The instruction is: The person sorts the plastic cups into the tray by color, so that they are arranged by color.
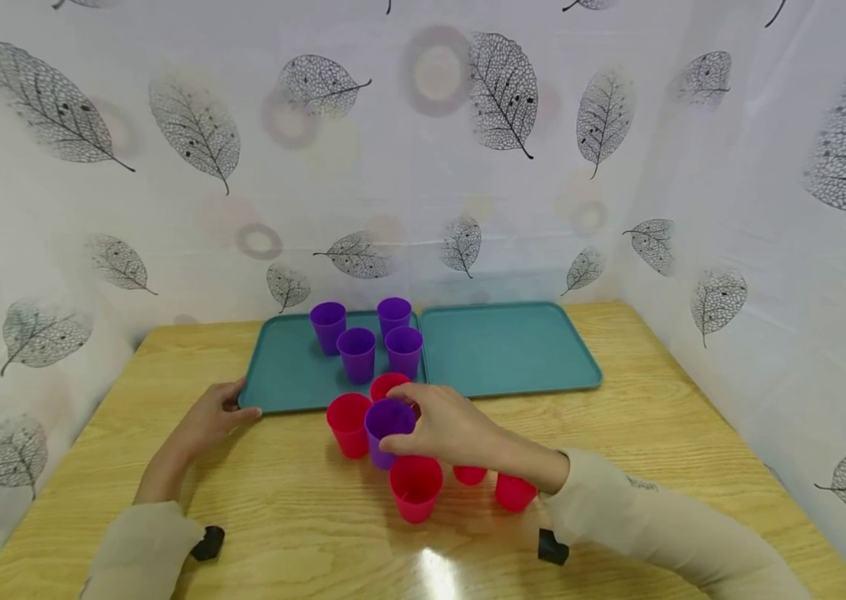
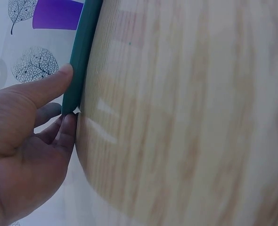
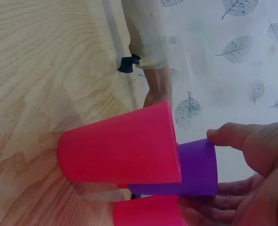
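Right hand has thumb and fingers clamped on opposite sides of a purple cup near its rim. That gripped cup, the landmark here, sits in front of the left tray, in among red cups: a left red cup just beside it, a far red cup beyond it, a near red cup on its near side, and two more to its right, partly covered by the right hand and forearm. Farther beyond the landmark, four purple cups stand upright on the left tray; the right tray lies bare, beyond and right of it. Well left of it, the left hand pinches the tray's near corner.

The step seems to be picking this purple cup out to join the four. If so, the next move calls for a straight lift clear of the crowded red rims, then a reach beyond them, with the tray held steady.

In the right wrist view the thumb and the opposing fingers on the cup show plainly, but a red cup hides its base, so I cannot tell whether it touches the table. Only the left wrist view shows fingers at the tray's underside.
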A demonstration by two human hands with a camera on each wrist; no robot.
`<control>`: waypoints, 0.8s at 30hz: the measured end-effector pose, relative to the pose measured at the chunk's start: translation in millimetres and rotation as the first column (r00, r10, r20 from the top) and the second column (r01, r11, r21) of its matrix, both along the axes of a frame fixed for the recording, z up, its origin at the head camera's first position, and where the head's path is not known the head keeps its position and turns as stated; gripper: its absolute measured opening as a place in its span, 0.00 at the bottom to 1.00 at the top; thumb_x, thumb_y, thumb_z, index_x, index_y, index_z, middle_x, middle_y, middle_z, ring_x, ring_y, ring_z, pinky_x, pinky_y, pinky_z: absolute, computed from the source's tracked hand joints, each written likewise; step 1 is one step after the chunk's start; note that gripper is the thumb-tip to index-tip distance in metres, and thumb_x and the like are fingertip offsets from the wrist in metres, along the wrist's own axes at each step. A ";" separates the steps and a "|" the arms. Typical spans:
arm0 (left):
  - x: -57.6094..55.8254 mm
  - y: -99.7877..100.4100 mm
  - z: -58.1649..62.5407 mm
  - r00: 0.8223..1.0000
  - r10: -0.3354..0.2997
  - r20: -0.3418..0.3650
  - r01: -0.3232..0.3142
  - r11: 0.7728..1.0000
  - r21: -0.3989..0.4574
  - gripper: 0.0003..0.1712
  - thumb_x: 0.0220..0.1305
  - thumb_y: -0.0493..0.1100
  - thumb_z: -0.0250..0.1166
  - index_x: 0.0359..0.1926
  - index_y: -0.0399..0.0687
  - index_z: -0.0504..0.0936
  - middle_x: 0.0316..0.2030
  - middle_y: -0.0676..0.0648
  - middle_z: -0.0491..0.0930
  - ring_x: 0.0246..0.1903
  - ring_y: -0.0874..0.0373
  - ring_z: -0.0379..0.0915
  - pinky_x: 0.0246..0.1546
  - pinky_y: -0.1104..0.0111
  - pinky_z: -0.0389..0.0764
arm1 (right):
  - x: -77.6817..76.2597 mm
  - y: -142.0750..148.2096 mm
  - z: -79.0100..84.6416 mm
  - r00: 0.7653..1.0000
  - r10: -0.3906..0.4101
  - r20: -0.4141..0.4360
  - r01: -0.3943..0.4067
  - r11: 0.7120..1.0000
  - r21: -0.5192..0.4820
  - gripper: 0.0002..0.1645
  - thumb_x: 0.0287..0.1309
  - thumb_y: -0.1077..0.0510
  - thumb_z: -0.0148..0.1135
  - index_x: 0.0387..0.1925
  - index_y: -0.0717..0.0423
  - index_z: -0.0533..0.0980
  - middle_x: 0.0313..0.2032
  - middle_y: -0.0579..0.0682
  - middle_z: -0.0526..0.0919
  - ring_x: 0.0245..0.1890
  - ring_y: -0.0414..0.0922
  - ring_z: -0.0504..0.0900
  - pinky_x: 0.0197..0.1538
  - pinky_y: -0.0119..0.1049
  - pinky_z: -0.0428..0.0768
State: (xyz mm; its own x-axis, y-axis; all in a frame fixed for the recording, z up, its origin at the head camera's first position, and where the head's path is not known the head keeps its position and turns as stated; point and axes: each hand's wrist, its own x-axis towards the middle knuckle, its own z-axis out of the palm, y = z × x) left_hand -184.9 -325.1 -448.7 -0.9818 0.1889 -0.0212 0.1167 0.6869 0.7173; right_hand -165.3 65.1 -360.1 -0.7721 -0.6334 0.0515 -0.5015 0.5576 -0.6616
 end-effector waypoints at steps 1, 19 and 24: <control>0.0 0.0 0.4 1.000 0.001 0.000 -0.001 1.000 0.001 0.43 0.75 0.37 0.64 0.73 0.15 0.49 0.66 0.16 0.63 0.58 0.30 0.73 0.48 0.56 0.82 | -0.2 0.6 1.1 1.000 -0.001 0.002 0.001 1.000 -0.005 0.37 0.55 0.48 0.77 0.63 0.61 0.77 0.43 0.47 0.86 0.39 0.42 0.83 0.39 0.31 0.82; 0.3 -2.4 -1.3 1.000 -0.011 -0.021 0.011 1.000 0.001 0.42 0.74 0.37 0.64 0.72 0.15 0.51 0.65 0.16 0.64 0.59 0.29 0.72 0.50 0.53 0.81 | -13.6 1.4 50.5 0.998 -0.042 -0.053 0.036 0.993 -0.113 0.35 0.59 0.48 0.72 0.65 0.58 0.76 0.45 0.46 0.83 0.44 0.44 0.79 0.41 0.36 0.82; -1.2 -2.9 -1.3 1.000 -0.013 -0.028 0.013 1.000 -0.008 0.42 0.74 0.37 0.64 0.72 0.14 0.51 0.66 0.17 0.63 0.61 0.28 0.70 0.53 0.48 0.79 | -26.1 -8.5 66.7 0.995 -0.043 -0.088 0.029 0.987 -0.157 0.35 0.61 0.46 0.71 0.65 0.57 0.76 0.43 0.46 0.83 0.42 0.44 0.80 0.41 0.37 0.82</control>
State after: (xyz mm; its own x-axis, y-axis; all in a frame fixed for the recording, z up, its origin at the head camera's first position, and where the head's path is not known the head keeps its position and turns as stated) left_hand -186.1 -328.0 -450.0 -0.9795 0.2016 0.0048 0.1457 0.6911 0.7079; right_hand -191.4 56.6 -293.4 -0.7821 -0.5839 0.2176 -0.5446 0.4707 -0.6941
